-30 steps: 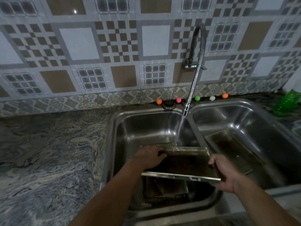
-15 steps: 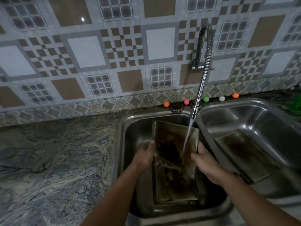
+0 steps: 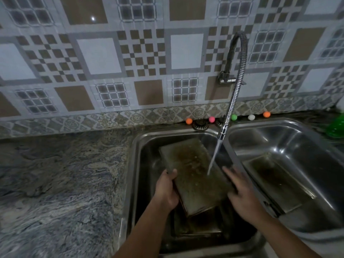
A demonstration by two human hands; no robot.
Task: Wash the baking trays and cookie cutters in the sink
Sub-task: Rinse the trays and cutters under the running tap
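Note:
A stained, brown-crusted baking tray (image 3: 191,174) is tilted up on end in the left basin (image 3: 147,146), bottom side facing me. My left hand (image 3: 166,190) grips its left edge, thumb over the surface. My right hand (image 3: 242,190) lies flat with fingers spread against the tray's right edge. Water runs from the flexible tap (image 3: 222,134) onto the tray's right part. Another dirty tray (image 3: 197,226) lies flat beneath it. A third tray (image 3: 275,181) rests in the right basin (image 3: 290,131). I see no cookie cutters.
Marbled grey stone counter (image 3: 61,183) stretches to the left of the sink. Small coloured balls (image 3: 211,119) line the ledge behind the basins. A green bottle (image 3: 336,127) sits at the far right edge. Patterned wall tiles rise behind.
The tray went from held level to stood on end, then turned so its bottom faces me. My right hand has gone from gripping its edge to lying flat on it.

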